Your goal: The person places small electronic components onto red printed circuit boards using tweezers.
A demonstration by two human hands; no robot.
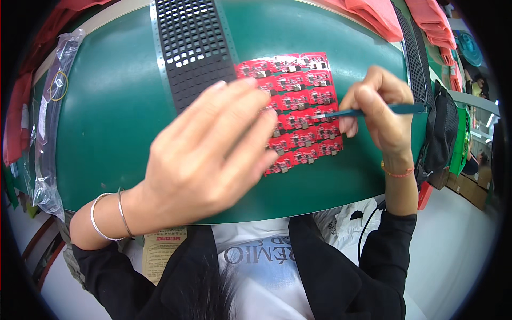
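Clamping blue tweezers in the right hand, tips at the red circuit-board panel. Reaching across the panel's left edge with the left hand; cannot tell whether pinching anything. Underneath, the glossy green worktop; farther left, crinkled clear plastic; behind, a black gridded strip. Beyond, pink cloth, cardboard boxes, pale floor.

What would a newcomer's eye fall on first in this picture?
First, likely, the bright red sheet of circuit boards on the green table, partly behind the left hand. Next, the thin blue tool in the right hand, tip over the sheet. A black gridded tray runs to the top edge.
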